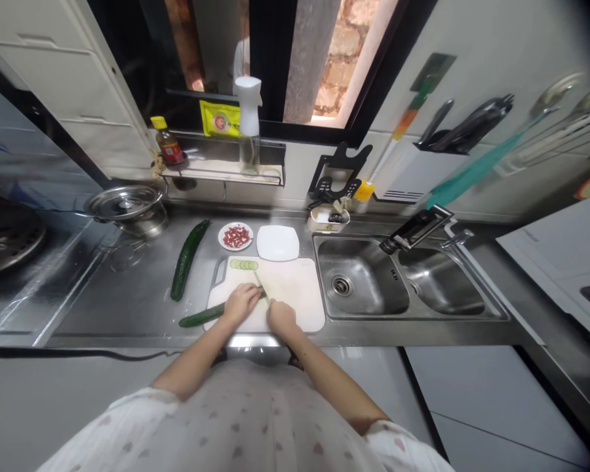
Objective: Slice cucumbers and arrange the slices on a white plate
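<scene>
On the white cutting board (pixel 299 295) lies a dark green cucumber (pixel 201 317), its near-left end sticking out past the board's edge. My left hand (pixel 242 303) is closed over the cucumber near its right end, fingers pressed on top. A knife (pixel 261 283) is in my right hand (pixel 282 319), wrapped round the handle, the blade at the cucumber's cut end by my left fingertips. Several pale green cucumber slices (pixel 244 265) lie in an overlapping row at the board's upper left. A second, whole cucumber (pixel 189 261) rests on the counter to the left.
Behind the board stand a round plate of chopped red pieces (pixel 236 236) and a white square plate (pixel 278 242). A double steel sink (pixel 368 275) borders the board on the right. A lidded steel pot (pixel 132 210) stands at left, below a shelf with bottles (pixel 248 124).
</scene>
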Action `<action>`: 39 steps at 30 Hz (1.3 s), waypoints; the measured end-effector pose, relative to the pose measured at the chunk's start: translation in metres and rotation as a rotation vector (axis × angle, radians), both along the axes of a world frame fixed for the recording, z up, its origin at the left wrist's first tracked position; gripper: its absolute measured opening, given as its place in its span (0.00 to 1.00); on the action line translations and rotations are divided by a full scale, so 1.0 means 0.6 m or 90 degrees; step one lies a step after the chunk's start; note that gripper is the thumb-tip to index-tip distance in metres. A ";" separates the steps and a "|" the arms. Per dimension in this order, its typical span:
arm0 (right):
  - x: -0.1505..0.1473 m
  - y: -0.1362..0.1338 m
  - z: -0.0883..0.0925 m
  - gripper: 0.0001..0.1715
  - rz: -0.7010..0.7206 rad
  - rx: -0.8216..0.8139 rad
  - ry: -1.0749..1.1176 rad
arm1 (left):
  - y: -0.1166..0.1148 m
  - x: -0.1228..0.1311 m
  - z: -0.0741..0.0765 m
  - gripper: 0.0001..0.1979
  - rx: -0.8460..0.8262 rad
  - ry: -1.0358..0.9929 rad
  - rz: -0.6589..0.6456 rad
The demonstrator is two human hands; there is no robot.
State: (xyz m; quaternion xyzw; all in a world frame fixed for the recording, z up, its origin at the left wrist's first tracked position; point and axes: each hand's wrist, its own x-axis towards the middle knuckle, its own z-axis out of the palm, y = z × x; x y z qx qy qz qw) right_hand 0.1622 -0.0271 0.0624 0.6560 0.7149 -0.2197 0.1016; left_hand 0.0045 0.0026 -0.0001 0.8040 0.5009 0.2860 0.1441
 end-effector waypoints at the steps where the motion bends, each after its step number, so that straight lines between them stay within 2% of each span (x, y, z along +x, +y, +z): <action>1: -0.003 0.005 -0.002 0.18 0.000 0.009 0.003 | 0.000 0.000 0.000 0.11 0.000 0.002 -0.001; 7: -0.005 0.006 0.002 0.18 0.002 0.001 -0.003 | -0.001 -0.001 -0.001 0.11 -0.001 0.005 -0.004; 15: 0.021 -0.046 0.018 0.17 -0.007 -0.039 -0.030 | -0.001 0.001 -0.002 0.11 0.003 -0.008 -0.001; 19: 0.024 -0.058 0.022 0.17 -0.020 -0.048 -0.035 | -0.001 0.002 -0.003 0.11 0.010 -0.013 0.004; 24: 0.015 -0.035 0.016 0.17 -0.015 -0.048 -0.020 | -0.001 0.001 0.000 0.10 0.009 -0.007 0.002; 31: -0.009 0.012 0.002 0.20 -0.007 0.005 0.005 | -0.002 0.001 0.007 0.10 0.009 0.006 -0.001; 39: -0.007 0.012 0.003 0.19 -0.002 0.008 0.005 | -0.002 -0.001 0.011 0.11 0.002 0.019 -0.006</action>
